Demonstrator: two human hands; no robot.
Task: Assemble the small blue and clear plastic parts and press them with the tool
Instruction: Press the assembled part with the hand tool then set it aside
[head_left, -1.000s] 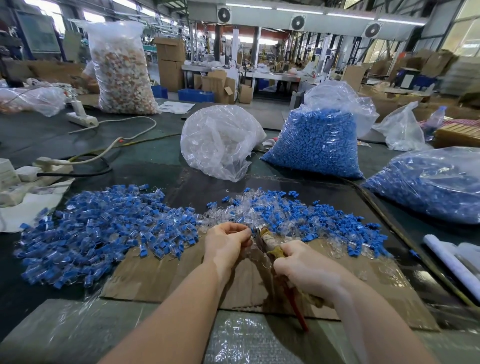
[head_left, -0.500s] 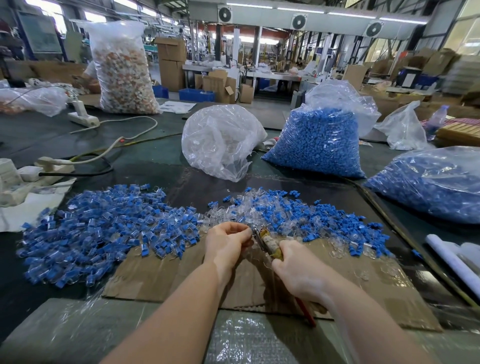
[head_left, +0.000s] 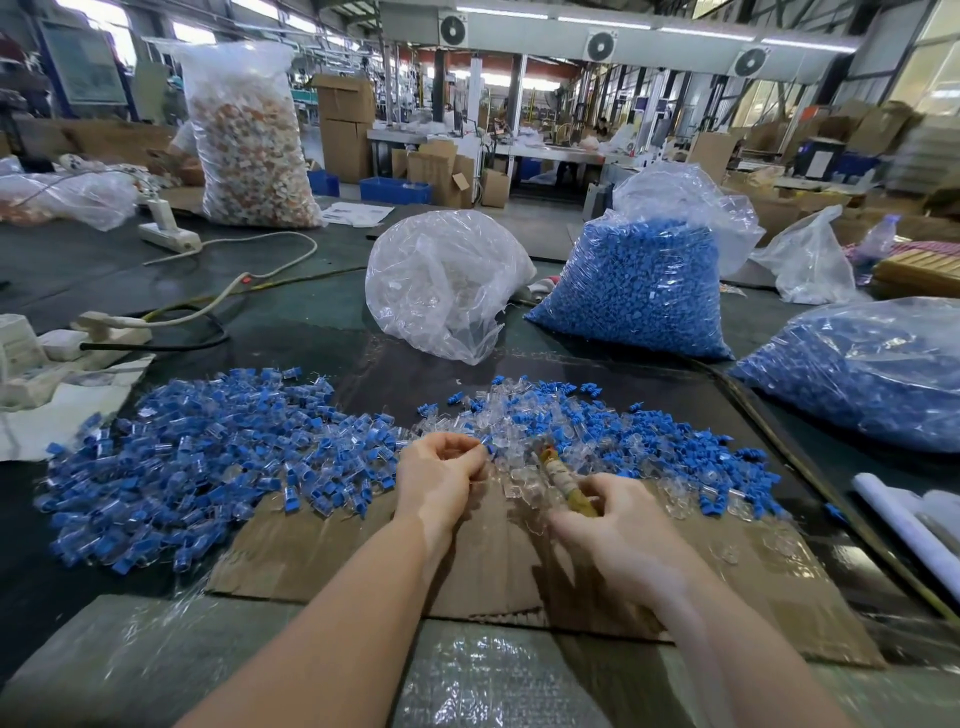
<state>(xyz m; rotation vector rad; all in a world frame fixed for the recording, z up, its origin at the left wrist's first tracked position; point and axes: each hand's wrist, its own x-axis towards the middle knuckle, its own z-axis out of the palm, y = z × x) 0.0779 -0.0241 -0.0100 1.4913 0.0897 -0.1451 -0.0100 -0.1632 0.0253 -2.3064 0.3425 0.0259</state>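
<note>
Blue and clear plastic parts (head_left: 597, 441) lie heaped on the table at twelve o'clock from both hands, finished pieces (head_left: 197, 467) piled at nine o'clock. Left hand (head_left: 441, 480) pinches one small blue part in curled fingers (head_left: 475, 457); right hand (head_left: 618, 525) grips the tool (head_left: 563, 480). Judged step: assembly; next, seat the piece in the tool squarely and press.
</note>
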